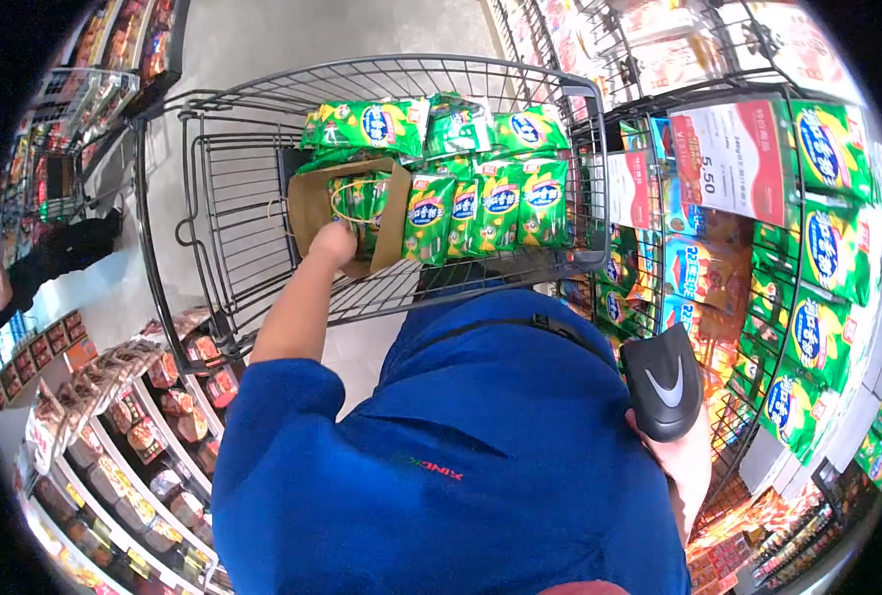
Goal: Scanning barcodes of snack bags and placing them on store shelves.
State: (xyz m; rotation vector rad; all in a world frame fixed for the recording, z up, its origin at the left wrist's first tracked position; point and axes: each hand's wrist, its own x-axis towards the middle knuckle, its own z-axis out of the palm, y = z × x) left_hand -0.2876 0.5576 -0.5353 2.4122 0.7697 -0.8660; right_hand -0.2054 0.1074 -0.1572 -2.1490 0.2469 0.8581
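My left hand point(334, 244) is curled at the mouth of a brown paper bag point(392, 223); its fingertips are hidden. A looped cord handle lies over green packets point(370, 195) inside the bag. The bag stands in a wire shopping cart point(244, 160), beside several upright green snack packets point(429, 216), with more packets lying behind them. At my right side my right hand point(653, 440) holds a black handheld device point(662, 387) with a grey curved mark. The device covers most of that hand.
Close on the right, wire racks hold green packets point(827, 245) and a red and white price sign point(734, 160). Packaged food fills the shelves point(143, 439) at the lower left. A person's arm point(61, 260) shows at the far left, near another wire cart point(61, 175). Grey floor point(322, 30) lies beyond my cart.
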